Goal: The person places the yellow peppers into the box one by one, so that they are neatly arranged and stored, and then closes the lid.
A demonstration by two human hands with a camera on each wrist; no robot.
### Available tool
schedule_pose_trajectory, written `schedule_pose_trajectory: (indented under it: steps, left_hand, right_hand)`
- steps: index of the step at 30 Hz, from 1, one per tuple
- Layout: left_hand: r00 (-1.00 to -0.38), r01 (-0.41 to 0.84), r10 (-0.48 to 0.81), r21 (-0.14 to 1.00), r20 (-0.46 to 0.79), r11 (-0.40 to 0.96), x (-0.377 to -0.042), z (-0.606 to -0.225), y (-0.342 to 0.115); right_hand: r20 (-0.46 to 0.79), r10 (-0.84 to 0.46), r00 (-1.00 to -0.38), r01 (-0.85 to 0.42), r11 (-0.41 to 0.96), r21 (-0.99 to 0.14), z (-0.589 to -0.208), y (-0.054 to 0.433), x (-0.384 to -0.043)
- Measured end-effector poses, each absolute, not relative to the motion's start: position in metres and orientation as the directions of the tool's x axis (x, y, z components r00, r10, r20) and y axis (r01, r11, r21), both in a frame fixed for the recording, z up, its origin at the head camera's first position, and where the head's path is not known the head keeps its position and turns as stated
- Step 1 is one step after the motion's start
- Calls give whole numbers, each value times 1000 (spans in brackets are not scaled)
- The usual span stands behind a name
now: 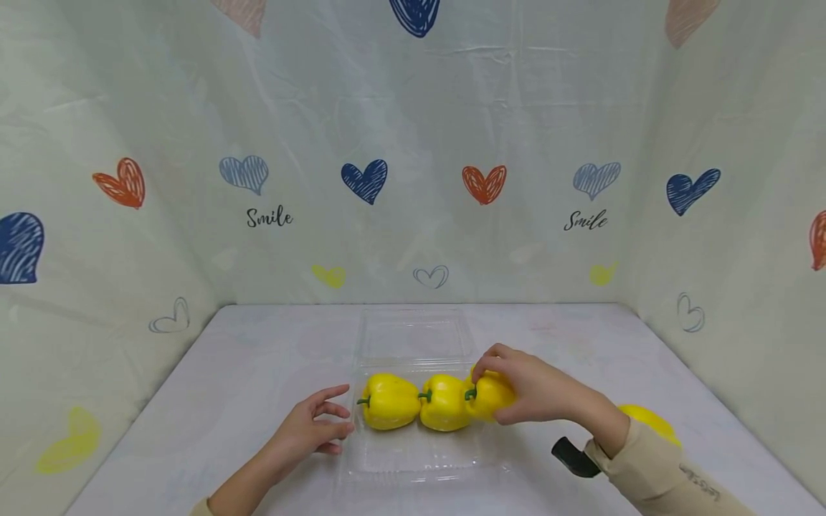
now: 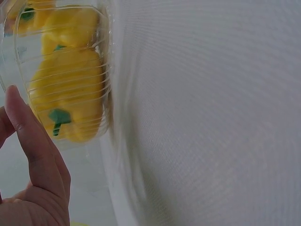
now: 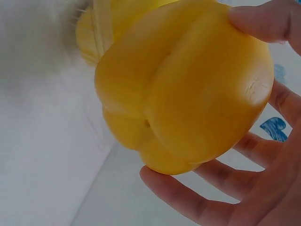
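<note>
A clear plastic clamshell box (image 1: 413, 459) lies on the table with its lid (image 1: 413, 337) folded back. Two yellow bell peppers, one at the left (image 1: 390, 403) and one in the middle (image 1: 445, 403), lie in a row inside, green stems leftward. My right hand (image 1: 538, 387) grips a third yellow bell pepper (image 1: 490, 395) at the box's right end; the right wrist view shows thumb and fingers around this pepper (image 3: 183, 89). Beside the box's left wall is my left hand (image 1: 303, 433), fingers spread and loosely bent, holding nothing. Whether its fingertips touch the wall I cannot tell.
Another yellow object (image 1: 648, 421) is partly hidden behind my right sleeve. A black object (image 1: 574, 457) shows at the right cuff. Pale curtains printed with hearts (image 1: 364, 180) surround the white table (image 1: 271, 351) at the back and sides.
</note>
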State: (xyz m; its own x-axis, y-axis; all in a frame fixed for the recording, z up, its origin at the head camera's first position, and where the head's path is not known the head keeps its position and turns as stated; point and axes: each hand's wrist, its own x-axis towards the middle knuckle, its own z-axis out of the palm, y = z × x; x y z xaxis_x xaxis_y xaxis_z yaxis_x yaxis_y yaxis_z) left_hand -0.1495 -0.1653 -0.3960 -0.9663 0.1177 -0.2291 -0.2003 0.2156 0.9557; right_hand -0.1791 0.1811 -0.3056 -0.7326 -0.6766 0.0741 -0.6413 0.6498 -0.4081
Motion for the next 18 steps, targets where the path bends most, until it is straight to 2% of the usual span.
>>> schedule_pose_trajectory:
  steps: [18]
  left_hand:
    - [-964,-201,133,960,-230,197,-150,-395,-165]
  right_hand:
    - [120,-713,-690,-697,612,-373,-302,140,-168]
